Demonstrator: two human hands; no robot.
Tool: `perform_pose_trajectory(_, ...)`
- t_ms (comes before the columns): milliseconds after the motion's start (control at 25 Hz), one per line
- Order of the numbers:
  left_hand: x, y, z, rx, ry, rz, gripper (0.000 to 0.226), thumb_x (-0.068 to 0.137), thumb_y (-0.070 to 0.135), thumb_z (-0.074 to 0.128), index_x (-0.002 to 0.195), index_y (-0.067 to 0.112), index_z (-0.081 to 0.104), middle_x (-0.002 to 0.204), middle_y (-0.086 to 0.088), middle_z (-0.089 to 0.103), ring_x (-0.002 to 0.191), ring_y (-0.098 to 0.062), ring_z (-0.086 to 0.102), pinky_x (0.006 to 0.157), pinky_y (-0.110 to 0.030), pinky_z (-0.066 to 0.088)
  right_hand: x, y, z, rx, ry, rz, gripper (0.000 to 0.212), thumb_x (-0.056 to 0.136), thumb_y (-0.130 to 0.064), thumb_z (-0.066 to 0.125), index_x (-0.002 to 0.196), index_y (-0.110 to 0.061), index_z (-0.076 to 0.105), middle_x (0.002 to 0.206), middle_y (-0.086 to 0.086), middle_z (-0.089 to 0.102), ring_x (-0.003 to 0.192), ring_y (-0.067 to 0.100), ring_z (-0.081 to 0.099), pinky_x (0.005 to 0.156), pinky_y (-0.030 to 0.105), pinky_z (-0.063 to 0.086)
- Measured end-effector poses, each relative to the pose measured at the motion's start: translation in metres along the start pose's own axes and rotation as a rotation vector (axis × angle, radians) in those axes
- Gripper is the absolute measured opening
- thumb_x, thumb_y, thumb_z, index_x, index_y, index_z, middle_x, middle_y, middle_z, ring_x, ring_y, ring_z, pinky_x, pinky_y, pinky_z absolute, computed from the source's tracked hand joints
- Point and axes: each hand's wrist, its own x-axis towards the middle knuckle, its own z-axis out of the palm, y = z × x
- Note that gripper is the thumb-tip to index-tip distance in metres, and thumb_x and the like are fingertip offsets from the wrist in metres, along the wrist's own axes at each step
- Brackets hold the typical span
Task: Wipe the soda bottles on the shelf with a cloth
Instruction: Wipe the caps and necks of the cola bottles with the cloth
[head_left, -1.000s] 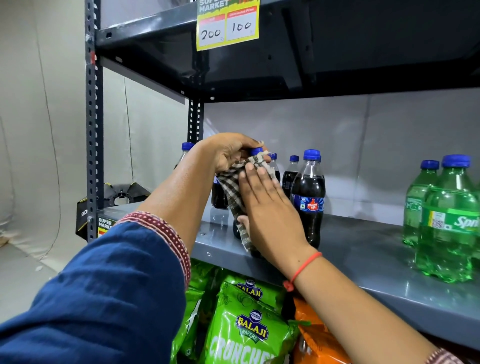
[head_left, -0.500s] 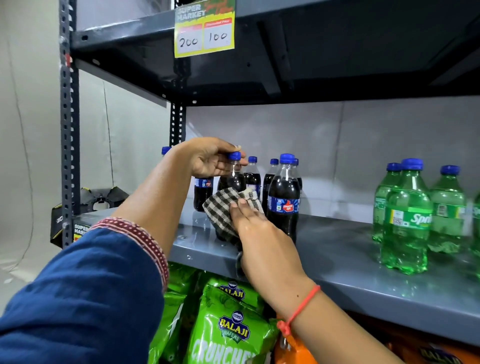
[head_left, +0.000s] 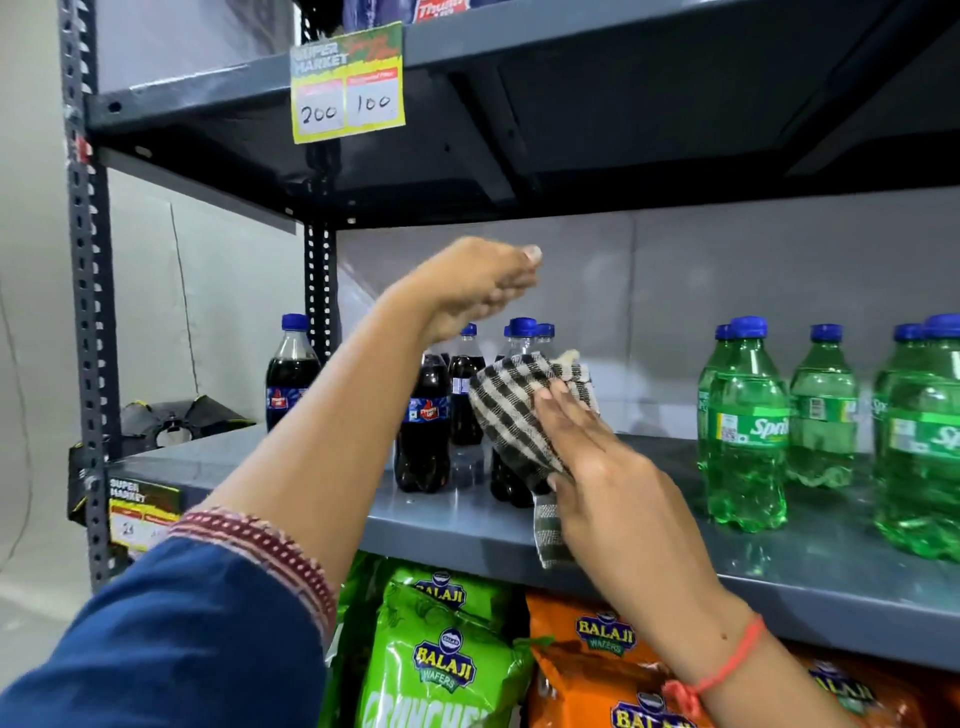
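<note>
Several dark cola bottles (head_left: 423, 415) with blue caps stand in a group on the grey shelf (head_left: 649, 551). My right hand (head_left: 597, 467) presses a black-and-white checked cloth (head_left: 519, 415) against the front of one cola bottle, whose cap (head_left: 522, 327) shows above the cloth. My left hand (head_left: 478, 288) hovers above the bottle caps, fingers loosely extended and blurred, holding nothing. One cola bottle (head_left: 291, 371) stands apart at the far left. Green Sprite bottles (head_left: 748, 431) stand to the right.
A dark shelf (head_left: 571, 130) hangs overhead with a yellow price tag (head_left: 348, 85). Green and orange wafer bags (head_left: 447, 670) fill the shelf below. A perforated grey upright (head_left: 85, 312) stands at the left. Bare shelf lies between the cola and Sprite bottles.
My left hand has let go of the bottle cap and risen above the bottles. My right hand has moved the cloth onto another cola bottle further right.
</note>
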Motion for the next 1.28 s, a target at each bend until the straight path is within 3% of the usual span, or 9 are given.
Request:
perform_pose_trajectory(80, 0.004, -0.011, 0.011, 0.030, -0.055, -0.117, 0.029, 0.091, 0.026, 0.046, 0.107, 0.004, 0.057, 0.096, -0.006, 0.059, 0.090, -0.015, 0.051, 0.074, -0.019, 0.045, 0.007, 0.006, 0.006, -0.032, 0.010, -0.013, 0.075, 0.066, 0.006, 0.066, 0.135, -0.016, 0.042, 0.143, 0.002, 0.044, 0.126, 0.018, 0.047, 0.088, 0.020, 0.043)
perform_pose_trajectory(200, 0.009, -0.029, 0.012, -0.123, -0.058, -0.185, 0.027, 0.090, 0.016, 0.048, 0.106, -0.003, 0.059, 0.092, -0.012, 0.064, 0.089, -0.022, 0.062, 0.090, -0.028, 0.049, 0.016, 0.008, 0.027, -0.093, -0.124, -0.043, 0.062, 0.089, -0.014, 0.047, 0.144, -0.011, 0.018, 0.155, 0.007, 0.015, 0.141, 0.024, 0.015, 0.108, 0.029, 0.011)
perform_pose_trajectory(240, 0.008, -0.030, 0.013, -0.160, -0.056, -0.180, 0.027, 0.090, 0.014, 0.048, 0.106, -0.006, 0.058, 0.091, -0.013, 0.066, 0.086, -0.021, 0.064, 0.088, -0.027, 0.051, 0.019, 0.007, 0.034, -0.181, -0.132, -0.029, 0.060, 0.090, -0.023, 0.041, 0.143, -0.007, 0.020, 0.154, 0.011, 0.017, 0.141, 0.027, 0.018, 0.109, 0.035, 0.011)
perform_pose_trajectory(320, 0.007, -0.028, 0.015, -0.108, -0.031, -0.179, 0.024, 0.090, 0.013, 0.047, 0.101, -0.003, 0.061, 0.090, -0.010, 0.065, 0.083, -0.016, 0.062, 0.088, -0.025, 0.050, 0.024, 0.005, 0.046, -0.315, -0.077, -0.040, 0.064, 0.082, -0.035, 0.038, 0.136, -0.002, 0.035, 0.145, 0.016, 0.038, 0.131, 0.030, 0.038, 0.107, 0.043, 0.029)
perform_pose_trajectory(560, 0.007, -0.022, 0.016, -0.093, -0.054, -0.215, 0.020, 0.090, 0.014, 0.048, 0.092, 0.002, 0.064, 0.084, -0.004, 0.064, 0.081, -0.013, 0.058, 0.096, -0.027, 0.043, 0.028, 0.011, 0.059, -0.422, 0.091, -0.116, 0.083, 0.068, -0.033, 0.073, 0.133, 0.000, 0.034, 0.140, 0.019, 0.044, 0.127, 0.032, 0.044, 0.108, 0.040, 0.028)
perform_pose_trajectory(680, 0.010, -0.020, 0.017, -0.073, -0.027, -0.218, 0.023, 0.089, 0.014, 0.050, 0.101, -0.001, 0.063, 0.081, -0.003, 0.064, 0.076, -0.010, 0.058, 0.090, -0.023, 0.045, 0.029, 0.013, 0.058, -0.420, 0.127, -0.124, 0.082, 0.063, -0.031, 0.078, 0.131, 0.000, 0.043, 0.137, 0.018, 0.048, 0.123, 0.030, 0.049, 0.101, 0.041, 0.040)
perform_pose_trajectory(960, 0.013, -0.020, 0.017, -0.043, -0.039, -0.275, 0.015, 0.088, 0.016, 0.052, 0.085, 0.008, 0.064, 0.072, -0.001, 0.066, 0.071, -0.011, 0.058, 0.068, -0.018, 0.049, 0.034, 0.015, 0.058, -0.381, 0.138, -0.125, 0.082, 0.057, -0.026, 0.084, 0.127, -0.001, 0.049, 0.134, 0.016, 0.052, 0.120, 0.029, 0.052, 0.094, 0.042, 0.045)
perform_pose_trajectory(1080, 0.014, -0.022, 0.014, -0.095, -0.085, -0.274, 0.017, 0.089, 0.015, 0.049, 0.087, 0.006, 0.063, 0.083, -0.004, 0.064, 0.077, -0.012, 0.059, 0.089, -0.025, 0.044, 0.030, 0.015, 0.062, -0.382, 0.143, -0.141, 0.081, 0.058, -0.020, 0.083, 0.129, 0.000, 0.047, 0.135, 0.017, 0.050, 0.122, 0.029, 0.050, 0.095, 0.042, 0.044)
perform_pose_trajectory(1280, 0.015, -0.021, 0.014, -0.065, -0.059, -0.304, 0.015, 0.088, 0.017, 0.052, 0.083, 0.009, 0.064, 0.082, -0.003, 0.063, 0.077, -0.011, 0.057, 0.092, -0.026, 0.043, 0.031, 0.017, 0.061, -0.361, 0.152, -0.108, 0.082, 0.057, -0.015, 0.082, 0.129, 0.002, 0.045, 0.136, 0.019, 0.049, 0.122, 0.031, 0.050, 0.096, 0.043, 0.041)
